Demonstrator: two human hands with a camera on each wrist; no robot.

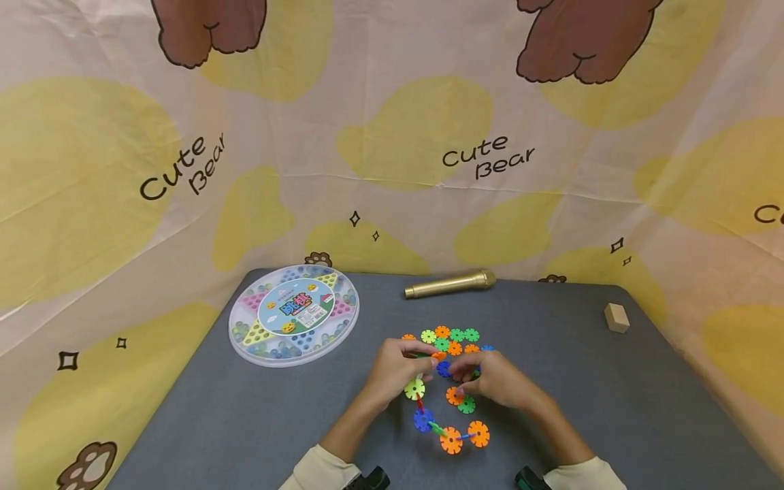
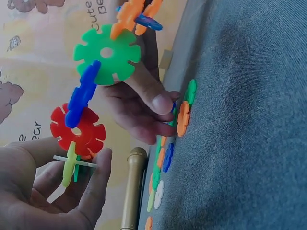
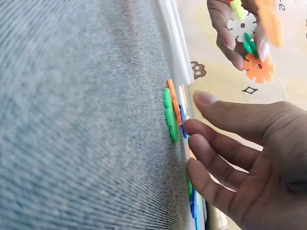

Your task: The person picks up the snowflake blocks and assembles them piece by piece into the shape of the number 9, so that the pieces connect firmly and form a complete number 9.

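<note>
My left hand [image 1: 392, 371] holds a chain of interlocking notched plastic discs, pinching it near its upper end. The chain curves down from that hand through a yellow-green disc [image 1: 414, 388] and a blue disc [image 1: 423, 420] to an orange disc [image 1: 479, 433]. A red disc [image 2: 79, 129] and a green one [image 2: 91, 50] show larger in the left wrist view. My right hand [image 1: 499, 381] reaches low over the loose discs, its thumb and fingers apart in the right wrist view. Closest to its fingertips lie a loose orange disc [image 1: 454, 396] and a loose green disc [image 1: 467, 405].
More loose discs [image 1: 442, 332] lie in rough rows beyond the hands. A round game box [image 1: 343, 340] with marbles sits at the back left of the grey table [image 1: 612, 408]. Along the back lies a gold microphone [image 1: 450, 284], and a wooden block [image 1: 616, 318] is at right.
</note>
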